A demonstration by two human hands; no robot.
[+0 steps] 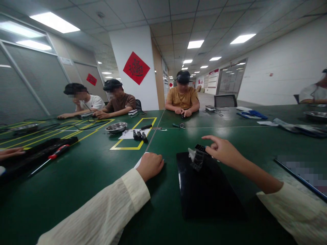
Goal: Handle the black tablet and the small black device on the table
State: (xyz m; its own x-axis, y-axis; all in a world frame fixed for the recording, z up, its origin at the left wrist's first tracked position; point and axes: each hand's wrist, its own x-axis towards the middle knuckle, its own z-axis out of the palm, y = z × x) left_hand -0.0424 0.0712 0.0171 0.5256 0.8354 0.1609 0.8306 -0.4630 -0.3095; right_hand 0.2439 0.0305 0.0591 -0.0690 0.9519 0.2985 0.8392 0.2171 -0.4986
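1. My right hand (224, 149) points its index finger; I cannot tell whether the others grip the grid-topped black plastic part (198, 160) just left of my thumb.
2. A nudge from that thumb could topple the part onto the black panel (204, 197) below my fingers.
3. My left hand (151, 166) is curled, contents hidden; sweeping right, its knuckles might knock the panel askew.

Green table (84, 170), black plate (204, 195), metal bowl (115, 131)

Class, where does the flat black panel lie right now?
In the head view, the flat black panel lies on the green table just right of centre, between the person's left hand and right forearm.
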